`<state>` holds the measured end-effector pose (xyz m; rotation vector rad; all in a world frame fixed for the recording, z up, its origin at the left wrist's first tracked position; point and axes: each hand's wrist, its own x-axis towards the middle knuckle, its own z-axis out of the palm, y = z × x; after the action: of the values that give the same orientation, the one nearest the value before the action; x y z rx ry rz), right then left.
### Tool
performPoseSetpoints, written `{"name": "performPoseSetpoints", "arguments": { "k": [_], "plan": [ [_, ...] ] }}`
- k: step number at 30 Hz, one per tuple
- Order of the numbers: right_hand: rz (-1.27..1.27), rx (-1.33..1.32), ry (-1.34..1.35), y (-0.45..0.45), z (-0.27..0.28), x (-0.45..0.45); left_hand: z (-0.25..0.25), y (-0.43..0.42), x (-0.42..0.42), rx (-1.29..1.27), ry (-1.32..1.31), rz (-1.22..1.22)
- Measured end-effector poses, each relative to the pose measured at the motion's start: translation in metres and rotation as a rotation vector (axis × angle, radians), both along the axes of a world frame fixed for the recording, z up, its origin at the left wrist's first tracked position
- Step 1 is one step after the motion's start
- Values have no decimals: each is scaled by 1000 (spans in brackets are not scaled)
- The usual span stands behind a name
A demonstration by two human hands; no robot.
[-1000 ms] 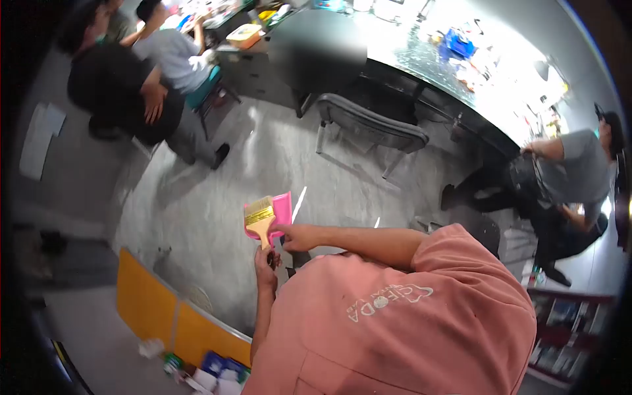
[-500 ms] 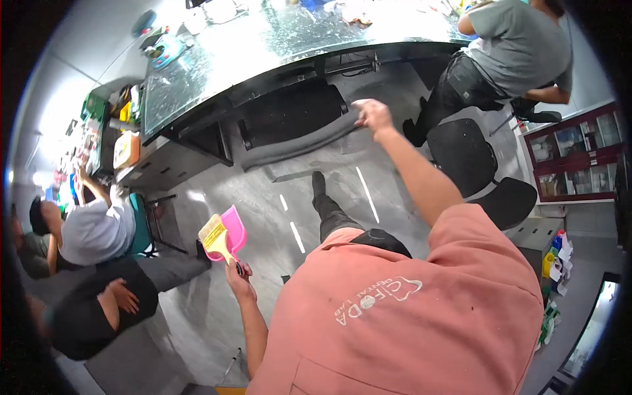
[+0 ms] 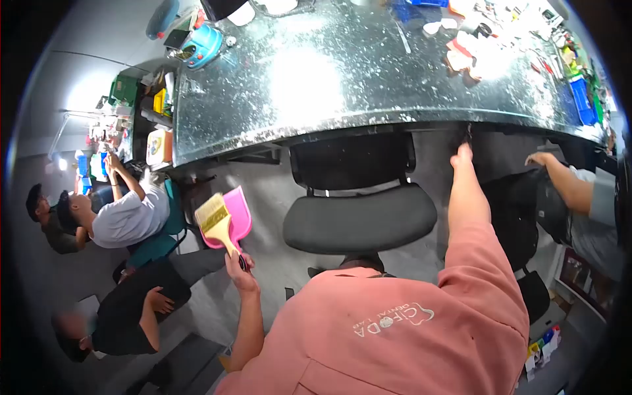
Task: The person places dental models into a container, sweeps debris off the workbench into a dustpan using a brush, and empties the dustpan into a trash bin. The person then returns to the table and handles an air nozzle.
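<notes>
My left hand [image 3: 242,273] is closed around the handles of a flat paintbrush [image 3: 216,220] and a pink dustpan [image 3: 240,212]. The brush lies over the pan, its pale bristles pointing up and away from me. My right arm is stretched forward, and my right hand [image 3: 463,155] is at the front edge of the dark worktable [image 3: 257,105]. Something dark shows at its fingertips; the fingers are too unclear to tell their grip. Left of that hand, a black chair [image 3: 359,220] stands in front of me, its back towards the table.
A blue device [image 3: 203,46] sits at the table's left end; tools and papers are on the right. At left, a person in white [image 3: 131,214] sits at a bench, and one in black [image 3: 141,296] is nearer. At right, another person's arm [image 3: 566,181] reaches towards the table.
The view has moved closer to the worktable. My right hand has gone from the chair's edge to the table's front edge. My left hand still holds the brush and dustpan.
</notes>
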<state>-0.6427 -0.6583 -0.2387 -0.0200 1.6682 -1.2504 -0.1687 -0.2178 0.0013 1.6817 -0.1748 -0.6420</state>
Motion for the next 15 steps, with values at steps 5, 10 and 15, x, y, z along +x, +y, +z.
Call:
{"name": "performPoseSetpoints", "arguments": {
  "k": [5,10,15],
  "plan": [
    [-18,-65,184,24,12,11,4,-99,41,-181,100,-84],
    [-339,-234,50,55,-6,-19,-3,-154,83,-232,192,-108],
    [-383,-579,-285,101,34,-65,-24,-163,127,-243,125,-52]
  ]
}}
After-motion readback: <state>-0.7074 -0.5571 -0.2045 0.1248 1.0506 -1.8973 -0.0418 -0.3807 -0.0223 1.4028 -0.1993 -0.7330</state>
